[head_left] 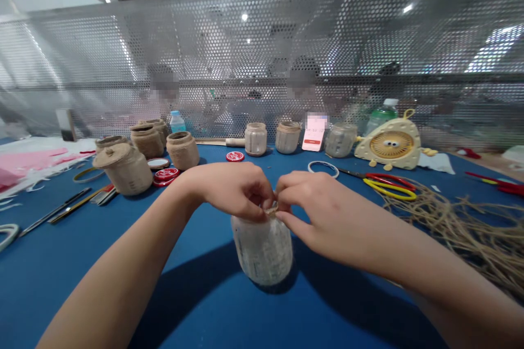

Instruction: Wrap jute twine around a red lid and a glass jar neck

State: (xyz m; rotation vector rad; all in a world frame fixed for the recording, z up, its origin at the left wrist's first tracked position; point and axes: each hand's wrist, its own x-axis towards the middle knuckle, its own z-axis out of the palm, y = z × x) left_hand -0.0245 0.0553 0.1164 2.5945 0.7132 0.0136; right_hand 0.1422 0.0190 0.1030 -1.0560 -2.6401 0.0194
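Observation:
A glass jar point(263, 251) with a whitish coating stands upright on the blue table point(196, 294) in front of me. My left hand point(233, 190) and my right hand point(315, 204) meet over its mouth. Both pinch a thin piece of brown twine point(271, 209) at the jar's neck, fingers closed. The jar's rim is mostly hidden under my fingers.
Several twine-wrapped jars point(126, 168) and red lids point(166, 174) stand at the back left. More jars point(256, 139), a phone point(313, 133) and a small yellow fan point(391, 144) line the back. Scissors point(388, 185) and a heap of loose twine point(470, 229) lie on the right. Tools point(61, 208) lie at left.

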